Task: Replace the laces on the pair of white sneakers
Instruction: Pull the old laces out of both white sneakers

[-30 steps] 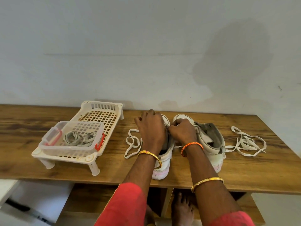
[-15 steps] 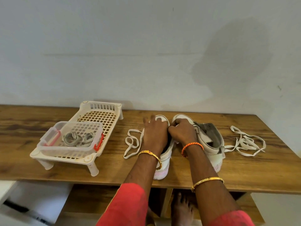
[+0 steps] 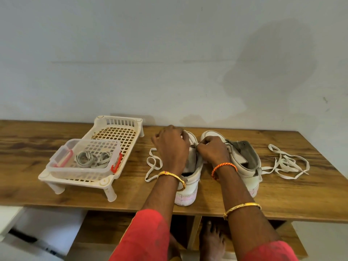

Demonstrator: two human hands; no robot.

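Note:
Two white sneakers stand side by side on the wooden table (image 3: pixel 282 200), heels toward me. My left hand (image 3: pixel 172 146) lies over the front of the left sneaker (image 3: pixel 190 187), fingers curled down round its upper. My right hand (image 3: pixel 211 152) pinches a thin lace end at that shoe's eyelet row, right beside my left hand. A white lace (image 3: pixel 153 164) trails off the left sneaker onto the table. The right sneaker (image 3: pixel 244 161) stands unlaced with its tongue open. Another loose white lace (image 3: pixel 288 162) lies tangled to its right.
A white slatted rack (image 3: pixel 120 127) stands at the left, carrying a clear plastic box (image 3: pixel 113 162) with red clips and coiled grey laces (image 3: pixel 92 160) inside. The wall runs close behind the table. My bare foot (image 3: pixel 211 240) shows under the front edge.
My left hand has slid forward toward the toe of the left sneaker. My right hand stays at the eyelets. The shoes and loose laces have not moved.

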